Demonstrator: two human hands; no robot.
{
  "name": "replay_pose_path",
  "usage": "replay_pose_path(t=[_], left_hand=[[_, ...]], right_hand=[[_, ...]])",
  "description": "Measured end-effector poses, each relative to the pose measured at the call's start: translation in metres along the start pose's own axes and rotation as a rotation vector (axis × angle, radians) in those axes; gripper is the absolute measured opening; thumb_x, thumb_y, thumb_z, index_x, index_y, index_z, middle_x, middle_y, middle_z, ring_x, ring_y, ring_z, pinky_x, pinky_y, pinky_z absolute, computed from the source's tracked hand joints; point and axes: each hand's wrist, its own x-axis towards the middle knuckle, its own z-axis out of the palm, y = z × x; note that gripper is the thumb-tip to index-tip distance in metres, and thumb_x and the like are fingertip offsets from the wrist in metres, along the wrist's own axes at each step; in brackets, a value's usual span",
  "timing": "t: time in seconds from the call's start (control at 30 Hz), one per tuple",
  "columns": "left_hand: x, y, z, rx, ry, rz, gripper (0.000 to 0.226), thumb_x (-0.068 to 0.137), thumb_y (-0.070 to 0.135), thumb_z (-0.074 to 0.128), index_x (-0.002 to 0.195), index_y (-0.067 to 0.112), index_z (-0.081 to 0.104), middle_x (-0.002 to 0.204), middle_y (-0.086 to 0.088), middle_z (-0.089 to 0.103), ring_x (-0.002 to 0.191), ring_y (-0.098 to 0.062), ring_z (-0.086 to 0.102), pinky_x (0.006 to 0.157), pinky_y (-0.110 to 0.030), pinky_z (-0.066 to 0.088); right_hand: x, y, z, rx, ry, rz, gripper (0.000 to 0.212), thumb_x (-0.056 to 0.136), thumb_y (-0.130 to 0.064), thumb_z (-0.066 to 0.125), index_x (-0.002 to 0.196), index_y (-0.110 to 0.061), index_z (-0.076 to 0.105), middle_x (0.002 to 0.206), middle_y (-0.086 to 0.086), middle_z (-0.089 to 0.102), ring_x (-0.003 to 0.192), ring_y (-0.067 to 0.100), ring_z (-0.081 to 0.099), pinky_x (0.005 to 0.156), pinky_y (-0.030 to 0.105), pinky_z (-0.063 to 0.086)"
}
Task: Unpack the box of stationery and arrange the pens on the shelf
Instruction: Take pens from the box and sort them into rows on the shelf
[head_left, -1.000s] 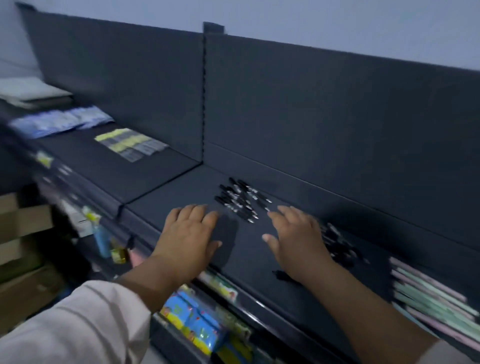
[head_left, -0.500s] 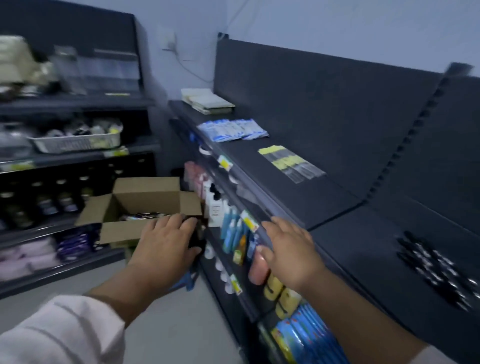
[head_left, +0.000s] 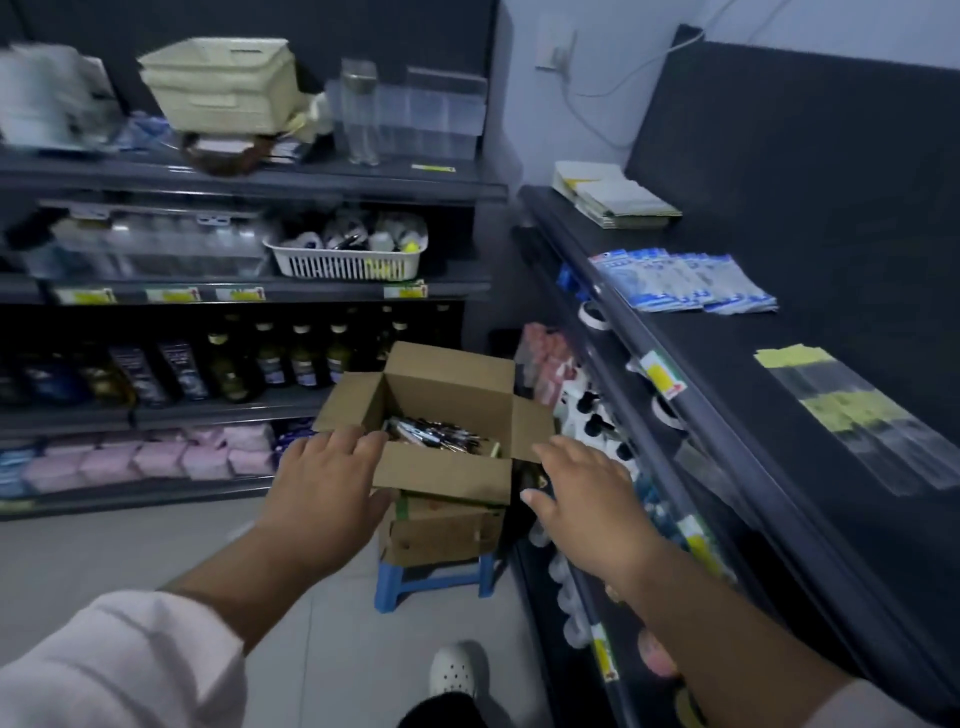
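An open cardboard box (head_left: 447, 470) stands on another carton atop a small blue stool (head_left: 431, 577). Inside it lies a heap of black pens (head_left: 439, 436). My left hand (head_left: 327, 483) is stretched out with straight fingers at the box's near left corner, holding nothing. My right hand (head_left: 587, 493) hovers just right of the box, fingers spread and empty. The dark top shelf (head_left: 779, 405) runs along the right; the pens laid out on it are out of view.
On the right shelf lie white-yellow booklets (head_left: 613, 200), blue packets (head_left: 685, 280) and clear sleeves with yellow labels (head_left: 852, 410). Lower tiers hold bottles and tubes. Left shelving carries a white basket (head_left: 345, 257), dark bottles and pink packs. My white shoe (head_left: 457, 670) is on the grey floor.
My view has swung left from the pens on the shelf to the box. Both empty hands left the shelf top and moved down toward the open box.
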Motion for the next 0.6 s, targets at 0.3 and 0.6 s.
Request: replay_pose_path(t=[0.3, 0.6], left_hand=[[0.158, -0.033, 0.057, 0.001, -0.174, -0.121, 0.056, 0.091, 0.050, 0.046, 0.140, 0.027, 0.033, 0.141, 0.003, 0.040, 0.128, -0.022, 0.039, 0.101, -0.036, 0.033], [0.288, -0.064, 0.148, -0.007, -0.375, -0.136, 0.055, 0.089, 0.044, 0.046, 0.139, 0.024, 0.033, 0.137, -0.002, 0.043, 0.124, -0.026, 0.041, 0.100, -0.035, 0.033]], right_hand=[[0.208, 0.029, 0.028, 0.045, -0.128, -0.058, 0.056, 0.097, -0.045, 0.041, 0.148, -0.025, 0.025, 0.155, -0.002, 0.022, 0.141, 0.023, 0.021, 0.114, 0.038, 0.017], [0.362, 0.047, 0.088, 0.061, -0.304, -0.082, 0.058, 0.096, -0.042, 0.047, 0.147, -0.022, 0.027, 0.153, -0.001, 0.028, 0.139, 0.022, 0.026, 0.114, 0.035, 0.022]])
